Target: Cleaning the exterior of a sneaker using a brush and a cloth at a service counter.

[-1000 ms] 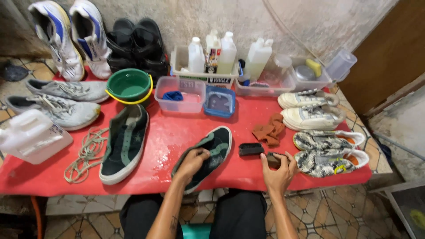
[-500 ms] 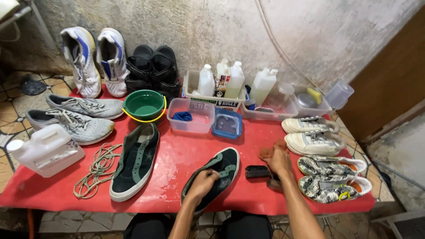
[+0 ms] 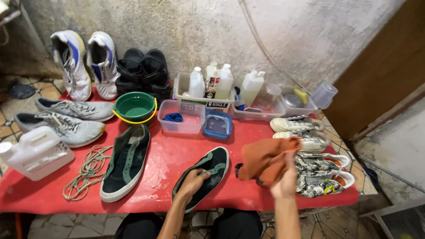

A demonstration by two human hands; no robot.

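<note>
Your left hand (image 3: 193, 183) clamps dark green shoe (image 3: 203, 175) at near edge of red worktop (image 3: 168, 163); right hand (image 3: 284, 181) pinches orange cloth (image 3: 268, 160) just right of shoe. Risk, judged — shoe overhangs edge, loose grip drops it; worktop looks wet, slippery.

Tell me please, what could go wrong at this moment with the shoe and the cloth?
1. The dark green suede sneaker under the left hand lies at the red table's front edge, so a push might tip it off.
2. The orange-brown cloth lifted by the right hand hangs over a small dark object, which it could drag.
</note>
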